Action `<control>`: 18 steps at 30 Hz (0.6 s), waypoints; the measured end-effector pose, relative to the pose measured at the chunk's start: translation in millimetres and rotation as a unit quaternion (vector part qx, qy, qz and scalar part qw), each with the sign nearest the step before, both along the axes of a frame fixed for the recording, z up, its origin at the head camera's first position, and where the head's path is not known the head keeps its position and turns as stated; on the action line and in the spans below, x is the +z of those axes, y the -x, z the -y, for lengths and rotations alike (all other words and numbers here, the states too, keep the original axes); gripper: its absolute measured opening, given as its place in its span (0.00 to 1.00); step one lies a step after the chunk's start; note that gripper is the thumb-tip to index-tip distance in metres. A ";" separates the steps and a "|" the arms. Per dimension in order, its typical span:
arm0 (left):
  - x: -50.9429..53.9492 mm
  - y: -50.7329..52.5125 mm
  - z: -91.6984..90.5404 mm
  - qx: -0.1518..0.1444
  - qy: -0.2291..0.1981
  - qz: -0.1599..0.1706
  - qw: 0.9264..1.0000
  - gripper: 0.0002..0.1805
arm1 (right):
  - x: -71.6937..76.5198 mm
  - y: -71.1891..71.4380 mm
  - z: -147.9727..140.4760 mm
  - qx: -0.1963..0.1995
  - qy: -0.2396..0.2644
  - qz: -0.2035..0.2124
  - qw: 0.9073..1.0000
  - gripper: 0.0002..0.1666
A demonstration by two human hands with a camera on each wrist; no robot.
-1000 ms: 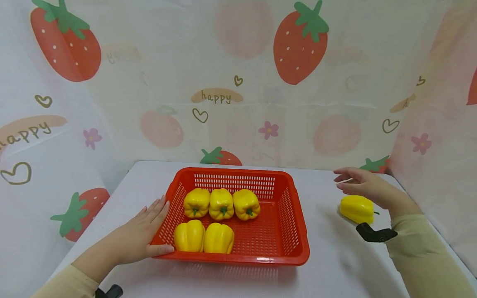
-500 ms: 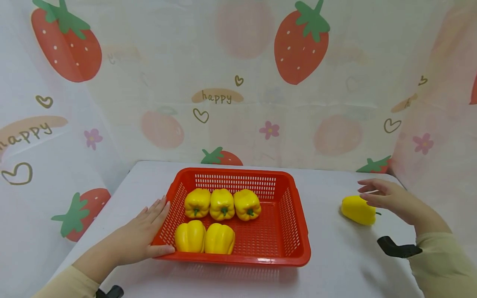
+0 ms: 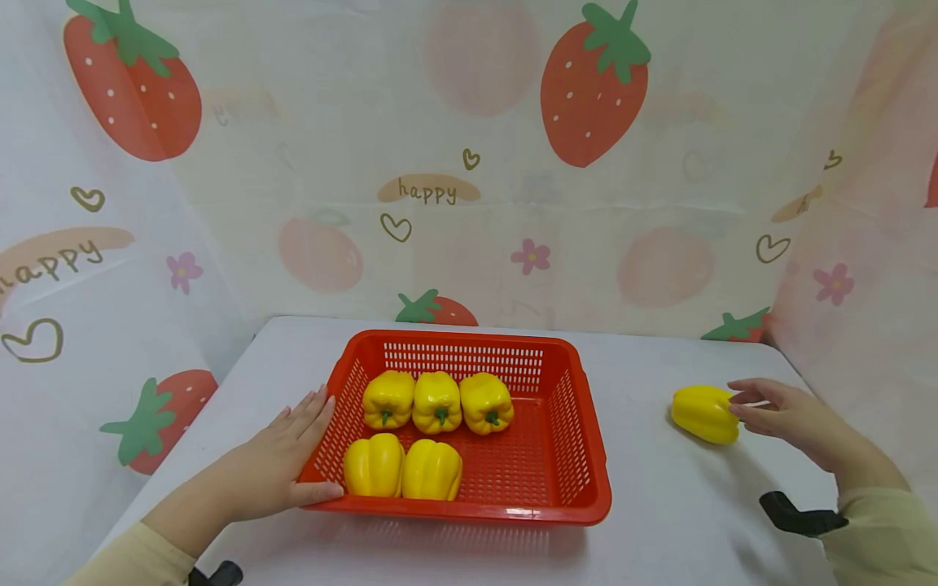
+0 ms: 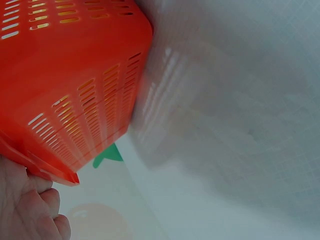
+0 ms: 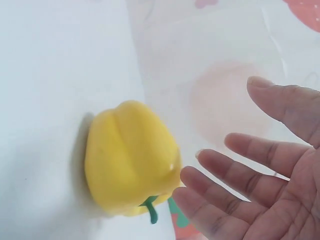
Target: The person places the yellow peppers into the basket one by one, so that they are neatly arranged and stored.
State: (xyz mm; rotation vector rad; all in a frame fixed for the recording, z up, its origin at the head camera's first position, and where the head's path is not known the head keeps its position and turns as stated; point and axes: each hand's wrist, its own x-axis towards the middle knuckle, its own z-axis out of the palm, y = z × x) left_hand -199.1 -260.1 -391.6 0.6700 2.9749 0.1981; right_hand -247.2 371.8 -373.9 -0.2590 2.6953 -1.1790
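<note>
A red plastic basket stands on the white table, with several yellow bell peppers in it, three in the back row and two in front. My left hand rests on the basket's left rim, fingers straight and thumb at the front corner; in the left wrist view that hand touches the rim from outside. One more yellow bell pepper lies on its side to the right of the basket. My right hand is at its stem end, fingers extended and holding nothing. The right wrist view shows this pepper beside the spread fingers, its green stem visible.
The white table runs back to a cloth backdrop printed with strawberries, hearts and flowers. More printed cloth hangs at the left and right sides. Black wrist mounts sit below each wrist.
My right hand has moved right and lower, from above the lone bell pepper to its stem end. My left hand, the basket and the peppers stay in place.
</note>
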 end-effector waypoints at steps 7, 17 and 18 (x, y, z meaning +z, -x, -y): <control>-0.2 -0.5 -0.7 -0.003 -0.002 -0.007 1.000 0.59 | -11.0 -2.5 -2.5 -0.040 -0.028 0.003 0.999 0.39; 0.3 -0.1 -0.7 -0.002 0.000 -0.005 1.000 0.59 | -21.6 -0.6 -4.4 -0.053 -0.080 0.009 0.995 0.39; 0.3 0.0 -0.7 -0.002 0.001 -0.005 1.000 0.59 | -23.1 0.4 -4.3 -0.055 -0.083 0.011 0.995 0.40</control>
